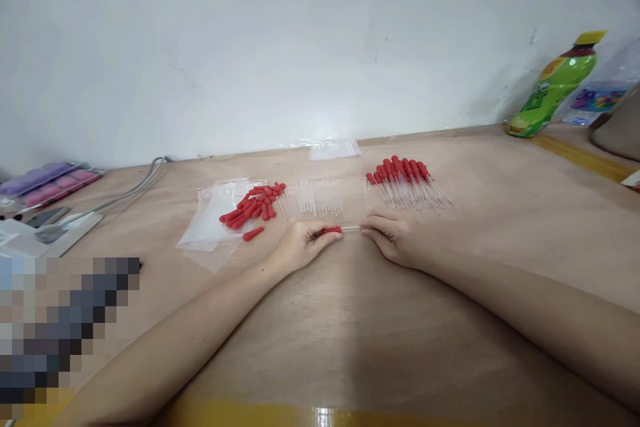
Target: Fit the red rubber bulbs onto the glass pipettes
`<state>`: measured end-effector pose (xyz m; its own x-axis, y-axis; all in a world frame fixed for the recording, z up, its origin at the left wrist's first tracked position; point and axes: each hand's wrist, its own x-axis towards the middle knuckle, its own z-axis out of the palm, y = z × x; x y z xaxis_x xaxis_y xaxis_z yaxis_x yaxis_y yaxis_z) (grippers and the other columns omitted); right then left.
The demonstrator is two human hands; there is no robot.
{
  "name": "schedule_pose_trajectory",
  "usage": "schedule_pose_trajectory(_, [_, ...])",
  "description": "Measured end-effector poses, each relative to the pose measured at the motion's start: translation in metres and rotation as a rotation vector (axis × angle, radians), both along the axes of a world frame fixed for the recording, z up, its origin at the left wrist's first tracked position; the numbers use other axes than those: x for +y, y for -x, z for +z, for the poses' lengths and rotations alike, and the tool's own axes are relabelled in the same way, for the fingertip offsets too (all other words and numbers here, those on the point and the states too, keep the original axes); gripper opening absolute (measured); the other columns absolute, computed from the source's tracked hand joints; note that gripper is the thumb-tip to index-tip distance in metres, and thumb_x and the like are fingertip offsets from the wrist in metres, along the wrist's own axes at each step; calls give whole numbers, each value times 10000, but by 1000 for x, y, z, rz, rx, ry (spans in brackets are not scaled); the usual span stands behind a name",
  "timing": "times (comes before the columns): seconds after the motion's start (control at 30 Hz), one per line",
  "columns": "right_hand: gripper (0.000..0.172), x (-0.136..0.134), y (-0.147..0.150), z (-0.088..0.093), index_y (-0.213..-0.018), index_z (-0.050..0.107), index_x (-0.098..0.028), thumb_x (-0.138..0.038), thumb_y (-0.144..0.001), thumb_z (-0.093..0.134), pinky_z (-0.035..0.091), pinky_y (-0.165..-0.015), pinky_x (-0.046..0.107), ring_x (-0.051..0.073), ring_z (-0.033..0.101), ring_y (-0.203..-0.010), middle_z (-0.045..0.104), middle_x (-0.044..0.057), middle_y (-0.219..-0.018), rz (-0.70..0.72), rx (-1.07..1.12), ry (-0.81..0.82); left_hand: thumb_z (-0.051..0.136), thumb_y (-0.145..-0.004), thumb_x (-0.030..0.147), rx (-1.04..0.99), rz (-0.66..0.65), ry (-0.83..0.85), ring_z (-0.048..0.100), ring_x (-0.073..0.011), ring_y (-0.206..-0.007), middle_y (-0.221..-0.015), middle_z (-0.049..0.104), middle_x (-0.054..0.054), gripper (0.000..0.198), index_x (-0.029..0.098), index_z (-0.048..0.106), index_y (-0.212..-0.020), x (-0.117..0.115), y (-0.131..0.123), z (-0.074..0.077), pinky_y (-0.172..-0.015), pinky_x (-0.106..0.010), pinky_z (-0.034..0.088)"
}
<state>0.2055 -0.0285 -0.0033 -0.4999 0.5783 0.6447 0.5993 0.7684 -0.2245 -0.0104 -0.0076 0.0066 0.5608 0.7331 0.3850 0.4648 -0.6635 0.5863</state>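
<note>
My left hand [301, 244] is closed in a pinch on a red rubber bulb [331, 230]. My right hand [391, 235] is closed on the clear glass tube [351, 229] that meets the bulb between the two hands. Just beyond my left hand lies a pile of loose red bulbs [255, 204], partly on clear plastic bags [213, 220], with one single bulb [253, 233] apart from it. Bare glass tubes [315, 199] lie in a row behind the hands. Beyond my right hand lies a row of droppers with red bulbs fitted [405, 180].
The brown tabletop [350, 320] ends at a white wall. A small clear bag [333, 148] lies at the back. A green bottle [553, 85] leans at the far right. At left are a grey cable [127, 192], a purple-pink tray [45, 181] and a pixelated patch.
</note>
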Motion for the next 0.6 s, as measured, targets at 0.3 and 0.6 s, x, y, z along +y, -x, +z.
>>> schedule_pose_trajectory(0.3, [207,2,3,0,-812,604,-154,-177,-850,402,403,-594,222,119,506,-646,564,44,-722,24,-43,38,527,-795,338,45,-22,90,586,-129,-658,-769,668,-37,242,148,653,-876,0,-1,-1,-608,-232,464])
schedule_pose_trajectory(0.6, [241,6,4,-6,-784,604,-152,-199,-864,381,379,-570,222,115,486,-619,550,43,-706,19,-69,74,540,-788,328,25,-28,86,591,-134,-686,-790,671,-40,228,150,653,-873,2,-2,-4,-633,-240,462])
